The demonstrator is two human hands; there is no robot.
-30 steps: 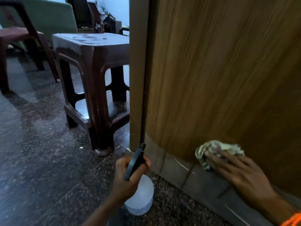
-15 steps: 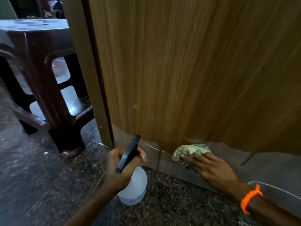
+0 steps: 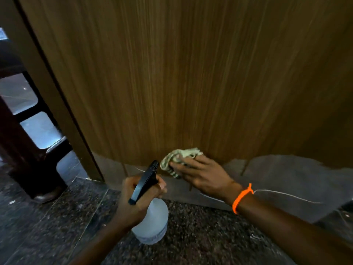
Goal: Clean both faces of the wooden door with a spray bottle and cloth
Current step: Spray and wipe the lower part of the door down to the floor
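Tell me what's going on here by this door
A person is crouched low, cleaning the bottom of a wooden door. The right hand presses a crumpled cloth against the door's lower edge, right where the wood meets the grey strip at the floor. The left hand grips a spray bottle by its black trigger head, held just above the speckled floor and not aimed at the door. A dark brown plastic table stands past the door's edge on the left.
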